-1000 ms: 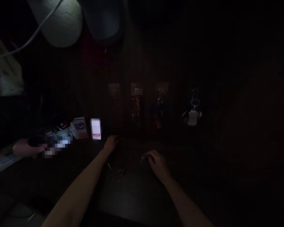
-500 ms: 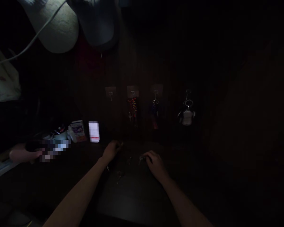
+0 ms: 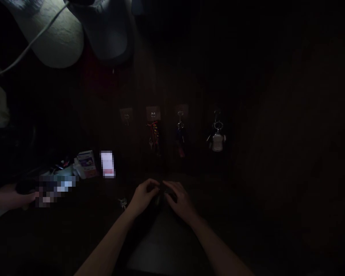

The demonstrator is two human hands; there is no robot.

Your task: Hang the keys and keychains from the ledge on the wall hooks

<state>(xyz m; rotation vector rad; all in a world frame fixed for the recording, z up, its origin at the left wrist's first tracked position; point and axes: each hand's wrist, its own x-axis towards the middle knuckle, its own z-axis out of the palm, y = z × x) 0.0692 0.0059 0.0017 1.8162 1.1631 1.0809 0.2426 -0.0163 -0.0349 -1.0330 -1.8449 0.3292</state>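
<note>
In dim light, my left hand (image 3: pixel 143 196) and my right hand (image 3: pixel 180 199) are close together low over a dark surface, fingertips nearly meeting. Small dark metallic keys (image 3: pixel 158 199) show faintly between them. The fingers of my right hand are curled about these keys. My left hand is closed in a pinch; what sits in it is too dark to make out. Beside my left wrist lies another bunch of keys (image 3: pixel 122 203).
Behind my hands, hooks carry a beaded key strap (image 3: pixel 153 134), a dark key bunch (image 3: pixel 180 136) and a pale keychain (image 3: pixel 217 142); the leftmost hook (image 3: pixel 127 117) is bare. At left stand a lit screen (image 3: pixel 107 164) and a small box (image 3: pixel 87 163). Caps (image 3: pixel 57 42) hang above.
My hands have come together; the left moved right and nearer, the right slightly inward. The keys that lay between them are now mostly covered. The view has shifted a little to the right.
</note>
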